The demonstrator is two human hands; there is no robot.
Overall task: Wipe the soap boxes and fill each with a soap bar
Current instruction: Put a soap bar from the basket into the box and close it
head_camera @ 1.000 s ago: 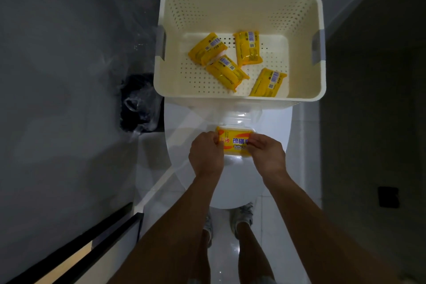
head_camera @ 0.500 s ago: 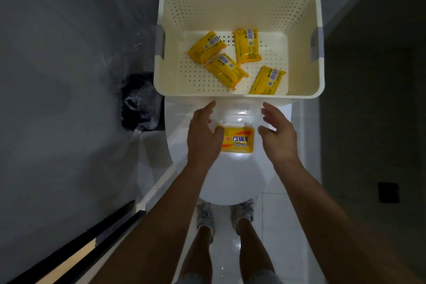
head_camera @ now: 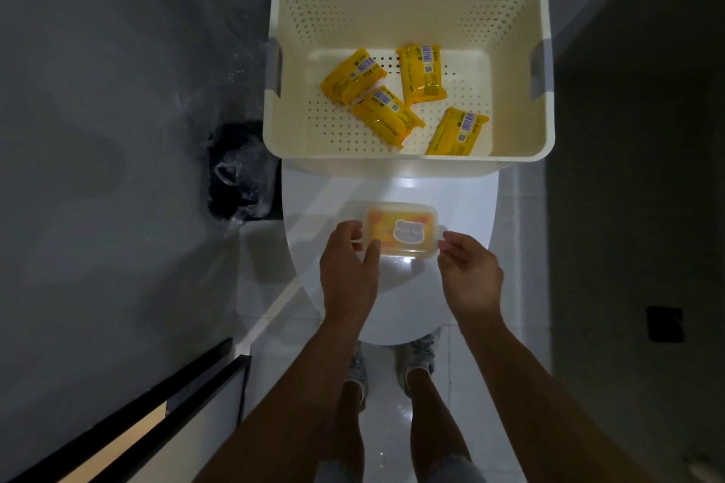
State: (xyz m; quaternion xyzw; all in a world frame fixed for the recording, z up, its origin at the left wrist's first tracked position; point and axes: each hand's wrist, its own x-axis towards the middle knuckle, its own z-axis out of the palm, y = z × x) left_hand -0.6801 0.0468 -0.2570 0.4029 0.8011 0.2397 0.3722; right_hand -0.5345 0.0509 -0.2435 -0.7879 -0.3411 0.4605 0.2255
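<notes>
Closing looks like the step in hand: a clear soap box [head_camera: 399, 228] with a yellow soap bar [head_camera: 376, 222] showing through its lid sits on the white toilet lid [head_camera: 463, 208], at 6 o'clock from the cream basket [head_camera: 408, 4]. The left hand [head_camera: 347, 267] pinches the box's 9 o'clock end tab between thumb and fingers; the right hand [head_camera: 469, 271] has its fingertips at the 3 o'clock tab, though whether they grip it or only touch it cannot be told. The two hands are apart, one at each end of the box.

By the look of it, the next move calls for pressing both end clasps down evenly so the lid seats, then setting this box aside and reaching to 12 o'clock for one of the four wrapped soap bars [head_camera: 419, 74] lying in the basket.

The room is a dim bathroom with glossy pale floor tiles [head_camera: 388, 443]. A bin with a dark liner bag [head_camera: 239, 172] stands at 9 o'clock of the toilet.
</notes>
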